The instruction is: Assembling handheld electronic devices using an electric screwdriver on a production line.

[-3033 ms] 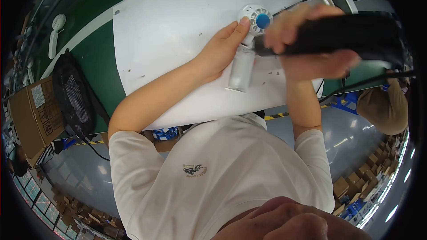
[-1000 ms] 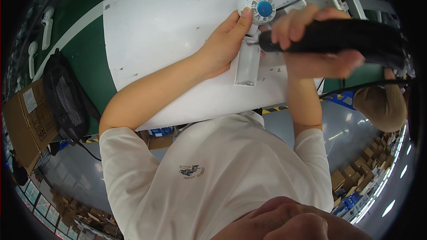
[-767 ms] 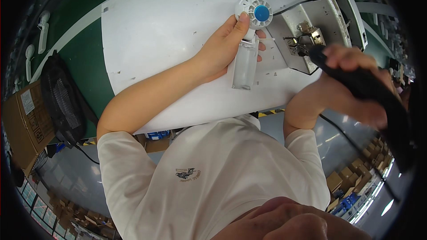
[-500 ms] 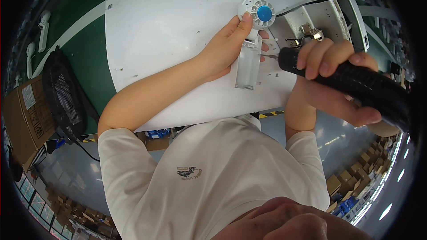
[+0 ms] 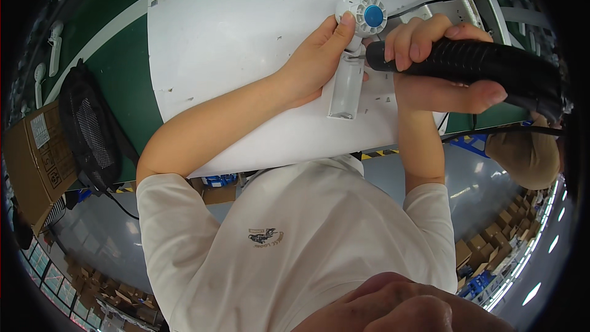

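My left hand [image 5: 322, 55] is closed around the neck of a white handheld device, its thumb pressed against the round slotted head [image 5: 361, 16] with a blue disc. Below the head, the device's pale open-faced rectangular handle [image 5: 348, 86] points toward me over the white table sheet. My right hand [image 5: 424, 40] is wrapped round a thick black electric screwdriver [image 5: 501, 64], held nearly level. Its thin bit reaches the top end of the handle, just under the neck. The left fingers behind the device are mostly hidden.
Several small screws [image 5: 381, 100] lie on the white sheet [image 5: 233, 43] right of the handle. Behind my right hand is a metal box-like fixture [image 5: 501, 18], partly covered. A black mesh bag [image 5: 92, 129] and a cardboard box [image 5: 37, 160] stand at the left.
My right hand has brought the screwdriver up and left, from the handle's side to its top end near the neck. The device has shifted slightly right in my left hand.
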